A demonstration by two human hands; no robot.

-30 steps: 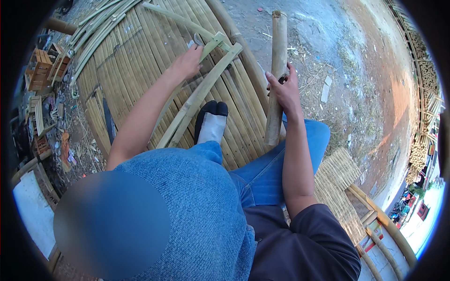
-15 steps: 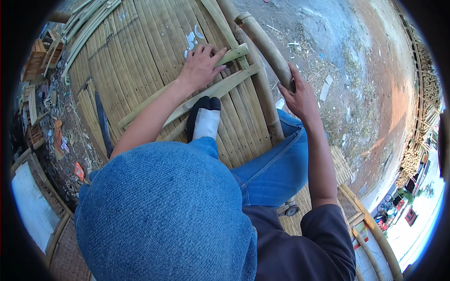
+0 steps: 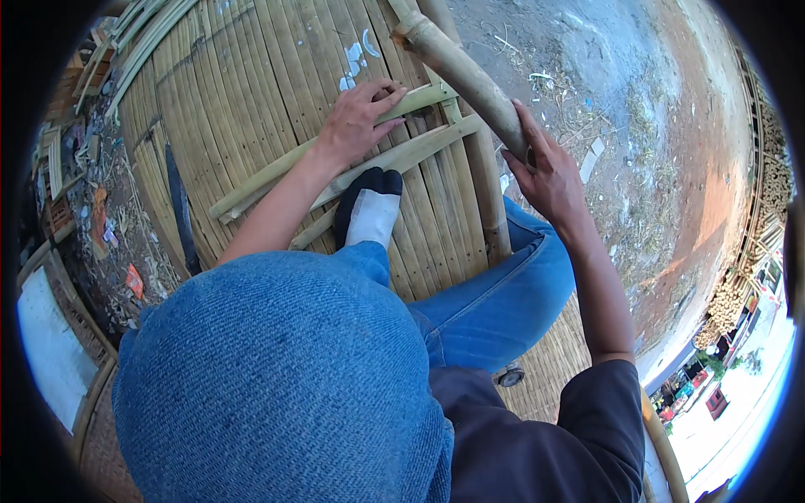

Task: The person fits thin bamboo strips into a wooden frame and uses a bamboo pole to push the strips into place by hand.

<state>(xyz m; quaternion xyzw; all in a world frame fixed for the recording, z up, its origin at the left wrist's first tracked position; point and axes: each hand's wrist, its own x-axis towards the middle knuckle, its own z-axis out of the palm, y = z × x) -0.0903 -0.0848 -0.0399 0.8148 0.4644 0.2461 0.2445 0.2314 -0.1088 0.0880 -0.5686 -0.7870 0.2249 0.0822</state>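
Note:
My left hand (image 3: 359, 124) is closed around a split bamboo strip (image 3: 268, 174), its thumb and fingers on either side near the strip's right part. That strip lies slantwise over the slatted bamboo platform (image 3: 277, 75), beside a second flat strip (image 3: 411, 155). My right hand (image 3: 549, 172) grips the near end of a thick round bamboo piece (image 3: 465, 75). This piece slants up to the left above the platform's edge pole (image 3: 490, 189), close to the strip's right end. A socked foot (image 3: 373, 210) rests against the second strip.
On the platform's left lies a long dark blade (image 3: 179, 205). White scraps (image 3: 354, 59) are scattered beyond my left hand. Long bamboo strips (image 3: 151, 50) are piled at the far left. Littered ground (image 3: 587, 92) stretches to the right, with stacked bamboo poles (image 3: 721, 310) farther off.
The round bamboo piece has shifted left at its far end and come closer to the strip's right end. My right hand has moved slightly right; my left hand keeps its hold.

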